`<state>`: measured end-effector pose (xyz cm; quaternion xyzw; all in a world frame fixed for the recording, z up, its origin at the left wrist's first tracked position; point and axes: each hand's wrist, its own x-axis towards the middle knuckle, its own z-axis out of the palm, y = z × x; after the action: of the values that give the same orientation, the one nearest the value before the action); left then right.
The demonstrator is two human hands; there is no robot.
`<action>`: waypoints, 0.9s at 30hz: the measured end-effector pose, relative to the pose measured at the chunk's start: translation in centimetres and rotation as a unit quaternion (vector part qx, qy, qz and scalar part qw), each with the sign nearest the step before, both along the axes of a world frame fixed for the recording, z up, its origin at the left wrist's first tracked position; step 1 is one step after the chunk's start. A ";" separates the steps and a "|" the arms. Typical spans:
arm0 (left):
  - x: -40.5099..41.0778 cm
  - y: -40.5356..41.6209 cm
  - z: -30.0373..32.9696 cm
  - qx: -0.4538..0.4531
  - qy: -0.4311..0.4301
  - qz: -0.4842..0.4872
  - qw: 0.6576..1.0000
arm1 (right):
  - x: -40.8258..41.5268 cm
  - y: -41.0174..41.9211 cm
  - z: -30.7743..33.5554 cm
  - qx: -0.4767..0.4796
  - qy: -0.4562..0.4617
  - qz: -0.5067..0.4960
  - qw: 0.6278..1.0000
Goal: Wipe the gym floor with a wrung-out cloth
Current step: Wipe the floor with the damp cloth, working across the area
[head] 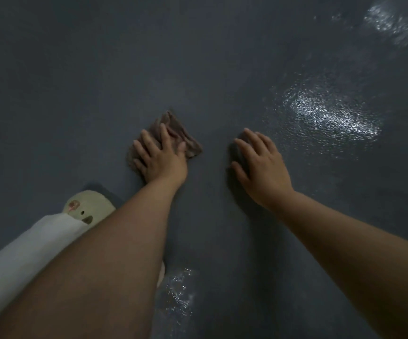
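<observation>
A crumpled brown cloth (173, 133) lies on the dark grey gym floor (75, 81) near the middle of the view. My left hand (160, 160) presses flat on the cloth with its fingers spread; the near part of the cloth is hidden under the palm. My right hand (259, 165) rests on the bare floor to the right of the cloth, fingers straight and spread, holding nothing. A gap of bare floor separates the two hands.
Wet shiny patches glisten on the floor at the right (330, 113), the top right (394, 23) and near the bottom centre (178, 289). At the lower left are my pale trouser leg (26, 250) and a light slipper (88, 206).
</observation>
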<state>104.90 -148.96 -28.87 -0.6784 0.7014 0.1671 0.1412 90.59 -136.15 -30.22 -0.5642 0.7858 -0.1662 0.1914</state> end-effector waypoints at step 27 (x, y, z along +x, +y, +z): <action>-17.3 11.6 -0.3 0.011 0.014 -0.312 0.950 | -13.6 9.7 1.0 0.081 0.050 -0.352 0.931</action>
<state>87.59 -137.38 -29.19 -0.4217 0.8781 0.1317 0.1837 76.99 -126.48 -29.18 -0.2416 0.9534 -0.1297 0.1260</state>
